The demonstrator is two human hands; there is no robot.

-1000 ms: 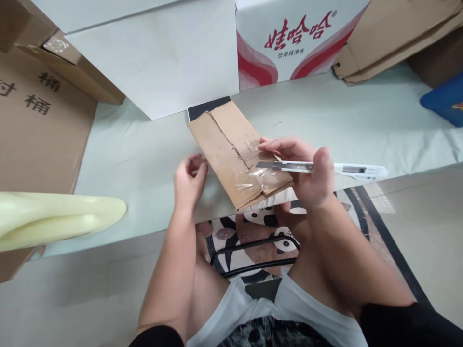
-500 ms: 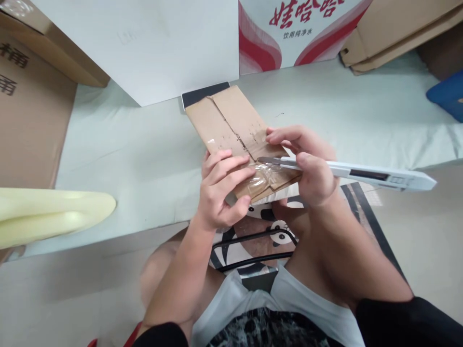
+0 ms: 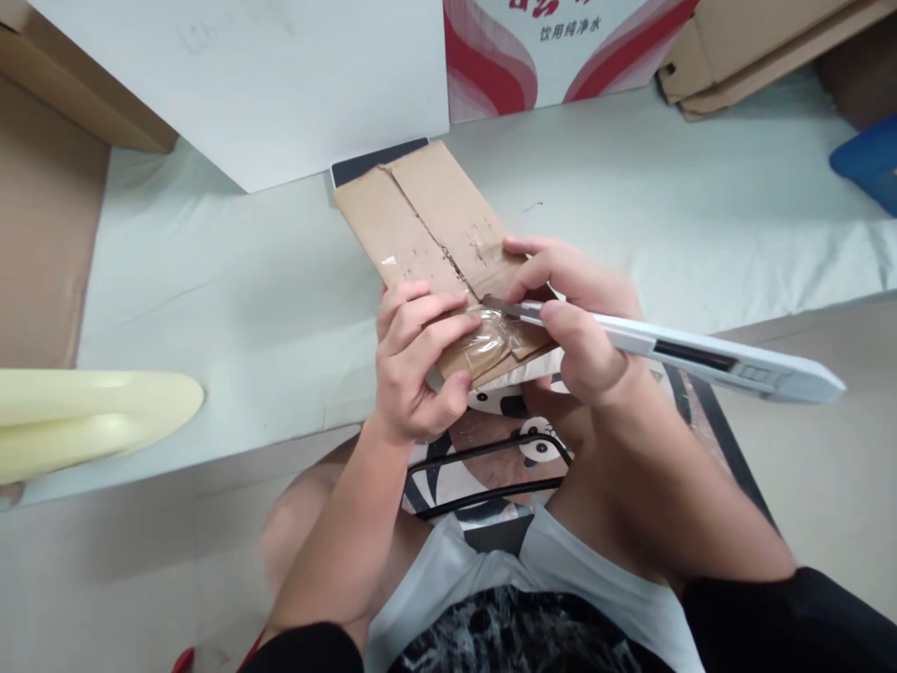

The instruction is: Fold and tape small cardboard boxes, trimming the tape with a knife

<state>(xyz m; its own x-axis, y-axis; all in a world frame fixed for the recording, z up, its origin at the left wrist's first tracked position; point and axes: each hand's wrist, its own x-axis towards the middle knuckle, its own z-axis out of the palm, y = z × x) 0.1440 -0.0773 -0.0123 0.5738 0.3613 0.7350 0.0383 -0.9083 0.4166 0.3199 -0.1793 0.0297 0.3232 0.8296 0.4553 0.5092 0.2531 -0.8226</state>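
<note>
A flat brown cardboard box (image 3: 448,206) with a ragged slit along its middle seam lies tilted at the table's front edge. My left hand (image 3: 420,360) grips its near left side, fingers on top and thumb at the near edge. Clear tape (image 3: 489,338) shines on the box's near end. My right hand (image 3: 585,308) holds a white utility knife (image 3: 648,338), its handle pointing off to the right. The blade's tip rests at the near end of the slit, beside my left fingertips. My right fingers also touch the box's right side.
A dark flat object with a white rim (image 3: 378,161) lies behind the box. Behind stand a white box (image 3: 280,84) and a red-and-white carton (image 3: 567,56). Folded cardboard (image 3: 757,56) and a blue object (image 3: 869,168) are at right, a pale yellow object (image 3: 98,411) at left.
The knife's handle has swung slightly toward me, while its tip stays near the slit's near end. The whole view has shifted a little; my left hand keeps its grip on the box.
</note>
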